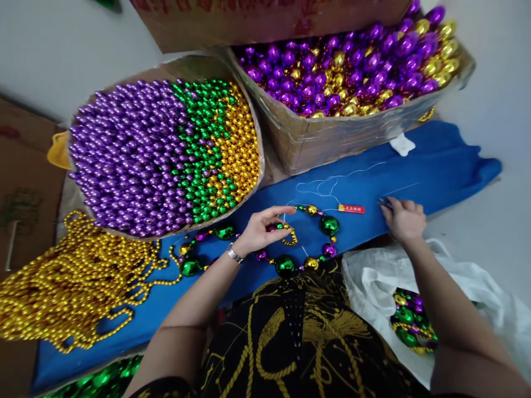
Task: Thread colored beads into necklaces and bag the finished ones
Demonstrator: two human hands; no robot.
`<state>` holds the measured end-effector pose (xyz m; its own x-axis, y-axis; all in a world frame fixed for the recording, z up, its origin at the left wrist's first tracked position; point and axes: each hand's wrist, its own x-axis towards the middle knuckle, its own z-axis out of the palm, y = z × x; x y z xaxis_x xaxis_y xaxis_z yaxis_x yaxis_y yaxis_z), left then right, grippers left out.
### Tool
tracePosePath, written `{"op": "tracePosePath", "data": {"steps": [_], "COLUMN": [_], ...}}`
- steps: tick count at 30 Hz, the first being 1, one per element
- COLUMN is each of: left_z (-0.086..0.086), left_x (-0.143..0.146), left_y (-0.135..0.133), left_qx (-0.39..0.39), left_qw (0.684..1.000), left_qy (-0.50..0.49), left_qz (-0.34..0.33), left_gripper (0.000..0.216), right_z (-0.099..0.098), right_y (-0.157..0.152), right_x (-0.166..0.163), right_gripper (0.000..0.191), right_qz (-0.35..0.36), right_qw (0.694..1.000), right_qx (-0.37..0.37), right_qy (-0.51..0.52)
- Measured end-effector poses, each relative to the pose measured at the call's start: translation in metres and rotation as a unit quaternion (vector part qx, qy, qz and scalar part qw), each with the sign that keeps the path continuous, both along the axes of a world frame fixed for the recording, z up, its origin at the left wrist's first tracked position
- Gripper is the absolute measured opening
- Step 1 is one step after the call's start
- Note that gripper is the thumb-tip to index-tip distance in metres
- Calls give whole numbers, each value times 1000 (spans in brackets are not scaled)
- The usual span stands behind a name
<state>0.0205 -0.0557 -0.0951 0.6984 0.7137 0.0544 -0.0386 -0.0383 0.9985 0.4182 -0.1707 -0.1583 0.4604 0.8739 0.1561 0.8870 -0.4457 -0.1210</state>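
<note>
My left hand rests on the blue cloth and pinches small beads of a bead necklace made of green, purple and gold balls, which lies in a loop in front of me. My right hand is closed near the cloth's edge, holding a thin needle-like tool or thread end that I cannot make out clearly. White thread curls across the cloth between the hands, next to a small red tag.
A round box of purple, green and gold beads sits at back left, a cardboard box of larger purple and gold balls at back right. Gold bead strands pile at left. A white bag holding finished beads lies at right.
</note>
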Motion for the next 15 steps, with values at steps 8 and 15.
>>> {"op": "tracePosePath", "data": {"steps": [8, 15], "left_z": [7, 13], "left_x": [-8, -12], "left_y": [3, 5], "left_qx": [-54, -52], "left_qw": [998, 996], "left_qy": [-26, -74], "left_qz": [18, -5], "left_gripper": [60, 75], "right_z": [12, 77], "right_y": [25, 46], "right_x": [-52, -91], "right_gripper": [40, 36], "right_qz": [204, 213], "right_qw": [968, 967], "right_qx": [-139, -62], "right_qy": [-47, 127]}}
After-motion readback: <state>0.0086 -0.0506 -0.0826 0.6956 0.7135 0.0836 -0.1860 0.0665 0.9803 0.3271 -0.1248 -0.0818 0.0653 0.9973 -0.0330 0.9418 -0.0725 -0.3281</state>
